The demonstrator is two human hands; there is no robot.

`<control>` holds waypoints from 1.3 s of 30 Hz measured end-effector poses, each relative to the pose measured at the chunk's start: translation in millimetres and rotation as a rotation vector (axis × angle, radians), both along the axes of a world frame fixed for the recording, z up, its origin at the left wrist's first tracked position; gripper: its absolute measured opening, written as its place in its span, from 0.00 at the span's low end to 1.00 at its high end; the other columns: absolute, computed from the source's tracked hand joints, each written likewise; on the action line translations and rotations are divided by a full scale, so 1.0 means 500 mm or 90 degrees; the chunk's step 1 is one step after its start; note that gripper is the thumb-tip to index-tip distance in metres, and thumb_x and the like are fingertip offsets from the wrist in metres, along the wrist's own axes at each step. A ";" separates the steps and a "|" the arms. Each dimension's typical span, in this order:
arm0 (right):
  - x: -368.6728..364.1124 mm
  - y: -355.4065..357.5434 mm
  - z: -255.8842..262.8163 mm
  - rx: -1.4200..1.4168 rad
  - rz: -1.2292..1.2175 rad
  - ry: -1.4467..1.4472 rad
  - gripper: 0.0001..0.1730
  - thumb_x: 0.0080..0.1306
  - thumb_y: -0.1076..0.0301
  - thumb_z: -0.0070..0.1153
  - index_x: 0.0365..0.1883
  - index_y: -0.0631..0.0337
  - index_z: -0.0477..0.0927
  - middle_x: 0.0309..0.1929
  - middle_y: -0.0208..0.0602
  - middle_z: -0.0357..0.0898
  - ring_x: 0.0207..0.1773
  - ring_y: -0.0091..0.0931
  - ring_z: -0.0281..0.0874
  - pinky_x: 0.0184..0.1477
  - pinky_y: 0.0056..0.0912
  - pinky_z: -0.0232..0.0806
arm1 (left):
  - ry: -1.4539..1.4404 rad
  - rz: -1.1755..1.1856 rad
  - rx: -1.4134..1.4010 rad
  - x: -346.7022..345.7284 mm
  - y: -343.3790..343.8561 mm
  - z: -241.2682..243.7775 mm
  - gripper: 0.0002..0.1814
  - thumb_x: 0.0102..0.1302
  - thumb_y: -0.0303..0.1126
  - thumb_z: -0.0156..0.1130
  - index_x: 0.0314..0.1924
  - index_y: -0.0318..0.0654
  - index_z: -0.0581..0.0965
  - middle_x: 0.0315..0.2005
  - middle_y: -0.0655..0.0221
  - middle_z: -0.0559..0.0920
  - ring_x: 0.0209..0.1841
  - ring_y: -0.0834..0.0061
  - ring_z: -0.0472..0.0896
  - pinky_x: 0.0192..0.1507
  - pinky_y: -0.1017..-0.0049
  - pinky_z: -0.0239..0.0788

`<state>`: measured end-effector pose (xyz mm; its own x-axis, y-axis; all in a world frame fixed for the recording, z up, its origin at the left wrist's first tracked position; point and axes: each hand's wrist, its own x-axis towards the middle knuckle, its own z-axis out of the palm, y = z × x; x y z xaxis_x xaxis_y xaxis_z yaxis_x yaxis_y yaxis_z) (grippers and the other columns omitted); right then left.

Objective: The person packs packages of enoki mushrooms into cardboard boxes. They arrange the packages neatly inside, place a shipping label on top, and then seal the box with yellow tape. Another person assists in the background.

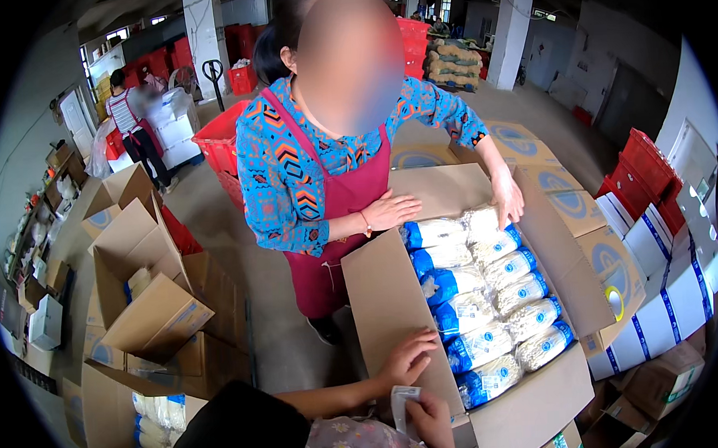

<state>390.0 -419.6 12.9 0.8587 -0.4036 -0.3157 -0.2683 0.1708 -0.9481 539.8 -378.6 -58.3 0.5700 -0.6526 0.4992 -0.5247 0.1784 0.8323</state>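
Note:
An open cardboard carton (392,300) stands before me with its flaps folded out. Two rows of blue-and-clear plastic bags (487,338) lie in it, holding what look like white enoki mushrooms. My left hand (408,357) rests on the carton's near-left flap, fingers spread and nothing in them, their tips by the edge beside the bags. Lower down, close to my floral apron (362,440), my right hand (429,418) grips a whitish translucent strip (404,399); what exactly it is, I cannot tell.
Across the carton a co-worker in a magenta apron (358,194) has one hand (508,196) at the far bags, another (391,210) on a flap. Open cartons (152,305) stand left. Closed cartons (580,208), a yellow tape roll (614,303) and white boxes (657,307) are right.

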 end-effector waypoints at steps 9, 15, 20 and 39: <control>-0.033 -0.029 0.074 -0.376 -0.150 -0.046 0.05 0.61 0.77 0.51 0.26 0.68 0.76 0.20 0.38 0.75 0.22 0.26 0.72 0.25 0.29 0.63 | -0.058 -0.103 0.056 -0.037 0.102 0.210 0.14 0.56 0.29 0.69 0.44 0.38 0.80 0.37 0.64 0.81 0.42 0.65 0.79 0.45 0.71 0.71; -0.031 -0.019 0.101 -0.473 -0.033 -0.035 0.04 0.57 0.77 0.49 0.23 0.66 0.71 0.23 0.56 0.71 0.29 0.52 0.71 0.29 0.47 0.64 | -0.046 -0.114 0.112 -0.038 0.102 0.208 0.07 0.56 0.28 0.66 0.37 0.38 0.82 0.36 0.63 0.81 0.37 0.63 0.81 0.38 0.70 0.72; -0.052 -0.006 0.085 -0.424 -0.084 -0.002 0.03 0.58 0.79 0.46 0.30 0.67 0.72 0.25 0.52 0.73 0.30 0.46 0.73 0.32 0.43 0.64 | -0.049 -0.069 0.111 -0.027 0.098 0.219 0.04 0.56 0.24 0.65 0.33 0.35 0.82 0.27 0.62 0.82 0.28 0.65 0.81 0.30 0.73 0.72; -0.082 -0.025 0.062 0.098 -0.340 -0.110 0.09 0.71 0.72 0.45 0.43 0.68 0.75 0.34 0.33 0.80 0.32 0.16 0.76 0.34 0.20 0.67 | -0.565 -0.028 0.333 0.234 -0.251 0.101 0.22 0.69 0.42 0.47 0.58 0.40 0.73 0.57 0.56 0.73 0.60 0.56 0.70 0.60 0.59 0.61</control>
